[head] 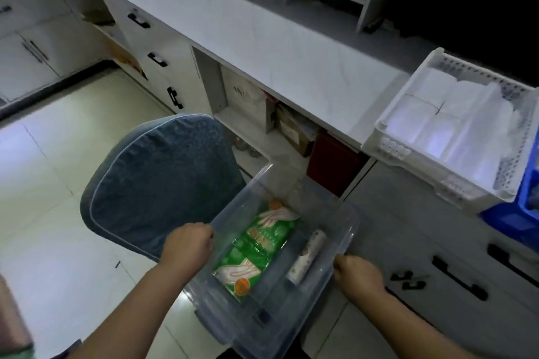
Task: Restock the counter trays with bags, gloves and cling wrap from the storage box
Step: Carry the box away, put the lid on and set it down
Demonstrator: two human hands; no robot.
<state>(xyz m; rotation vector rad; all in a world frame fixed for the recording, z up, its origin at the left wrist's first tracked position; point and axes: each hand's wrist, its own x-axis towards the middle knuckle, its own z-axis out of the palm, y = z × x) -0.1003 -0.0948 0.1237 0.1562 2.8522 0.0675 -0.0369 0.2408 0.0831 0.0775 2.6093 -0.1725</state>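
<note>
Your two bare forearms reach in from the bottom of the head view toward a clear plastic storage box (291, 323). Your left hand (188, 245) curls its grip closed over the box's left rim, fingers folded around the edge. Your right hand (357, 274) does the same on the right rim, its grip closed on the plastic wall. Inside the box, a green pack of gloves (256, 248) lies flat along the bottom, printed with pale hands and orange dots. Just beside it, to the right, lies a white roll of cling wrap (306, 259), parallel to the pack. A blue cushioned chair (157, 183) sits to the left of the box, touching or just behind its left wall. Up on the white tabletop (262, 38), at the right, a white perforated tray (388, 140) holds a stack of clear plastic bags (455, 122). A blue bin (522, 213) sits at the frame's right edge, partly under that tray.
</note>
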